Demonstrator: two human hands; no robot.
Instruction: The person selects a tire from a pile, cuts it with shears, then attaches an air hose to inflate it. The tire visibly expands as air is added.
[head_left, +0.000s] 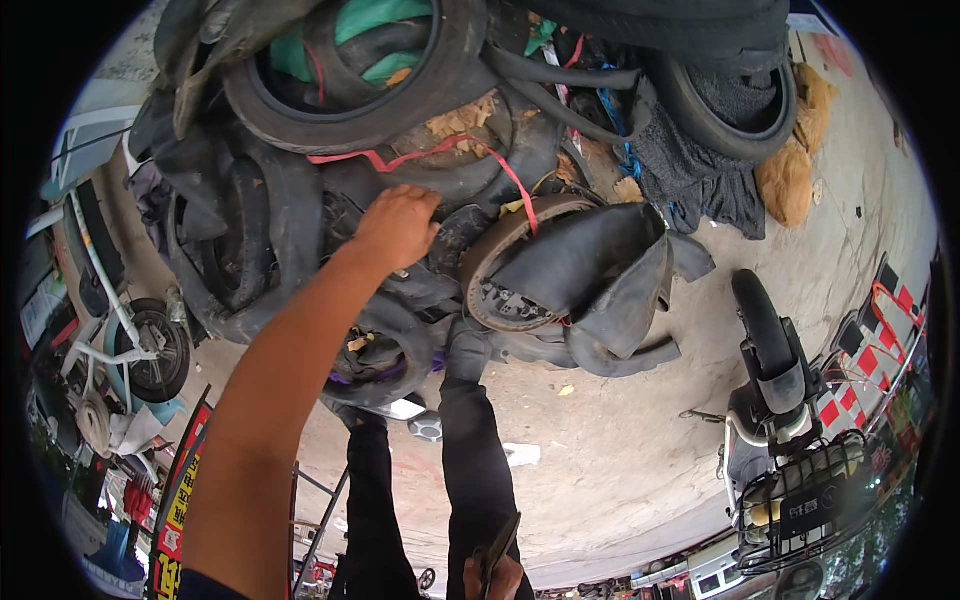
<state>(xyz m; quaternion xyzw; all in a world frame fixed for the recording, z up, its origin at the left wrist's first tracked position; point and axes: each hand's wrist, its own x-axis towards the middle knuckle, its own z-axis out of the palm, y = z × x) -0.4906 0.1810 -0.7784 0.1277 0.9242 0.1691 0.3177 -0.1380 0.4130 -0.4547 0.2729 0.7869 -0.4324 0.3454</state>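
Note:
My left arm stretches up from the lower left over a heap of old tyres and inner tubes. Curled fingers show on my left hand [398, 228], which rests among black rubber pieces [440, 262]; what lies under the fingers is hidden. Just right of it, a rusty wheel rim [478, 262] leans with a folded sheet of black inner tube [575, 262] across it. A red strip [515, 185] runs from the heap over the rim. Low in the picture, my right hand [495, 578] is closed around a dark, flat, narrow tool [497, 545], partly cut off.
A large tyre [350, 135] lies at the top of the heap, another tyre [735, 140] at the far right. A small tyre [385, 355] sits near my feet. An electric scooter [770, 400] stands right, a white-framed bicycle [125, 320] left. Fallen leaves and a brown bag [787, 180] lie about.

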